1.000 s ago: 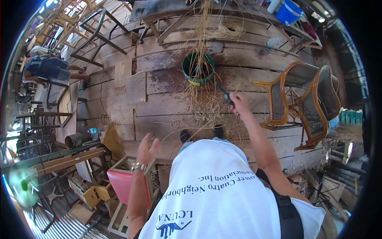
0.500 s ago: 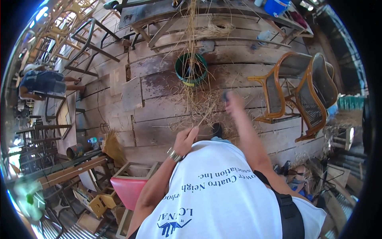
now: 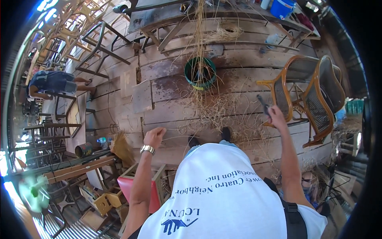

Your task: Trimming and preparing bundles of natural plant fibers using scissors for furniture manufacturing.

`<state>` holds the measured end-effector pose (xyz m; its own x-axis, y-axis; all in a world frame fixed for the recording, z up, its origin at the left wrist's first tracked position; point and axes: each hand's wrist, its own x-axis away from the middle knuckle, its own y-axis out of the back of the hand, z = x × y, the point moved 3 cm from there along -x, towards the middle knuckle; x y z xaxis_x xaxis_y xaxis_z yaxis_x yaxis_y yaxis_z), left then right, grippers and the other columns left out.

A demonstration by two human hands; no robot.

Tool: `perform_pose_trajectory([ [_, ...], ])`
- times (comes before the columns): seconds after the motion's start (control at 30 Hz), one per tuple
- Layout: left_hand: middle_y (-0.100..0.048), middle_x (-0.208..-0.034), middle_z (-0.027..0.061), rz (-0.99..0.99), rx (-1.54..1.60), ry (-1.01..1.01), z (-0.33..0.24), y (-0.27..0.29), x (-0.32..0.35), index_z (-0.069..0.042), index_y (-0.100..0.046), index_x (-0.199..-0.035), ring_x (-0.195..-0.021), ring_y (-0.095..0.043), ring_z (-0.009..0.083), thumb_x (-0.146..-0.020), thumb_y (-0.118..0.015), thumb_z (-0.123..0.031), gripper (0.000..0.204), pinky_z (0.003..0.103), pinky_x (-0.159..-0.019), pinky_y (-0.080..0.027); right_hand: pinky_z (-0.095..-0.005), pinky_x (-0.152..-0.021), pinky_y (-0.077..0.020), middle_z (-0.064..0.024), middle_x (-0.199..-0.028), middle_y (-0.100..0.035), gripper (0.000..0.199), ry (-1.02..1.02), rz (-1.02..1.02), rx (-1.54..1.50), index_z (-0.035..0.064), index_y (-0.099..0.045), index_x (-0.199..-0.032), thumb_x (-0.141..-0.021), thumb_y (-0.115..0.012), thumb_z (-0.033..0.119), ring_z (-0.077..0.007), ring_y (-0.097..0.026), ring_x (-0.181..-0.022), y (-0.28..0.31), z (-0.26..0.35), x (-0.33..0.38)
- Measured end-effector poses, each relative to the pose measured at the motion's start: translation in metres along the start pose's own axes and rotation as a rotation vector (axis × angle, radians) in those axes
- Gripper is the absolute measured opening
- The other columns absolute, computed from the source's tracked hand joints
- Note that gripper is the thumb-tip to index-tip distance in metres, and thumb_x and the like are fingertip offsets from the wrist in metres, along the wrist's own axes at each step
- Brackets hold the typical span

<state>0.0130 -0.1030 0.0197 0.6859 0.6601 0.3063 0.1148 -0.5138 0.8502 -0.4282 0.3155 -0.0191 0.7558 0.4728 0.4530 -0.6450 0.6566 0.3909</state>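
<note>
My left hand [image 3: 154,137], with a metal watch on its wrist, is closed to the left of my body. A thin pale cane strand [image 3: 177,130] runs to the right from its fingers. Out on the right, my right hand [image 3: 276,116] grips a short dark hand tool [image 3: 262,101] that points forward and left; its exact kind is hard to make out. Ahead of me stands a green bucket [image 3: 186,71] with long cane strands [image 3: 199,36] hanging down into it. Loose cane scraps [image 3: 215,111] litter the plank floor between the bucket and my feet.
A wooden workbench [image 3: 167,20] crosses the far side, with a blue cooler [image 3: 281,9] on it and a cane coil [image 3: 229,31] below. Rattan chairs [image 3: 312,95] stand right. A pink-red seat [image 3: 137,188] and straw broom [image 3: 122,148] are near left; another person [image 3: 53,83] is far left.
My hands have spread apart: the left moved out to the left, and the right swung further right with the dark tool. The whole view has shifted slightly.
</note>
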Motion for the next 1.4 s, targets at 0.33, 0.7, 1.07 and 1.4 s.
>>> perform_pose_trajectory([
  [0.33,-0.070,-0.105,0.0025,0.346,1.150,-0.123,-0.155,0.002,-0.076,0.000,-0.062,-0.119,-0.075,-0.055,0.0056,-0.098,-0.056,-0.021,0.030,0.020,-0.070,-0.046,-0.0211,-0.043,-0.0397,-0.0051,-0.073,-0.062,0.019,-0.080,0.652,-0.368,0.0110,-0.049,-0.097,-0.100,-0.050,0.030,-0.0068,-0.050,-0.051,-0.160,0.112,0.037],
  [0.7,-0.072,-0.106,0.0072,0.161,0.744,-0.333,-0.208,0.004,-0.109,-0.012,-0.040,-0.142,-0.078,-0.065,0.0083,-0.090,-0.061,-0.004,0.057,0.026,-0.071,-0.054,-0.0222,-0.045,-0.0393,-0.0045,-0.071,-0.062,0.027,0.076,0.838,-0.330,0.0111,-0.050,-0.096,-0.099,-0.053,0.037,-0.0080,-0.049,-0.050,-0.213,0.149,0.043],
  [1.07,-0.069,-0.077,0.0129,-0.118,0.551,-0.071,-0.193,-0.001,-0.061,0.001,-0.051,-0.122,-0.064,-0.067,0.0169,-0.089,-0.065,-0.027,0.046,0.032,-0.059,-0.051,-0.0253,-0.043,-0.0443,-0.0030,-0.062,-0.060,0.028,0.054,0.618,-0.217,0.0057,-0.056,-0.086,-0.095,-0.061,0.032,-0.0092,-0.054,-0.047,-0.240,0.130,0.045],
  [1.4,-0.057,-0.059,0.0009,0.152,0.709,0.221,-0.154,-0.076,-0.011,-0.001,-0.062,-0.078,-0.049,-0.049,0.0090,-0.095,-0.054,-0.046,0.049,0.028,-0.047,-0.038,-0.0244,-0.037,-0.0391,-0.0043,-0.060,-0.058,0.030,0.094,0.480,-0.140,0.0063,-0.057,-0.077,-0.091,-0.065,0.032,-0.0096,-0.053,-0.044,-0.276,0.108,0.032],
])
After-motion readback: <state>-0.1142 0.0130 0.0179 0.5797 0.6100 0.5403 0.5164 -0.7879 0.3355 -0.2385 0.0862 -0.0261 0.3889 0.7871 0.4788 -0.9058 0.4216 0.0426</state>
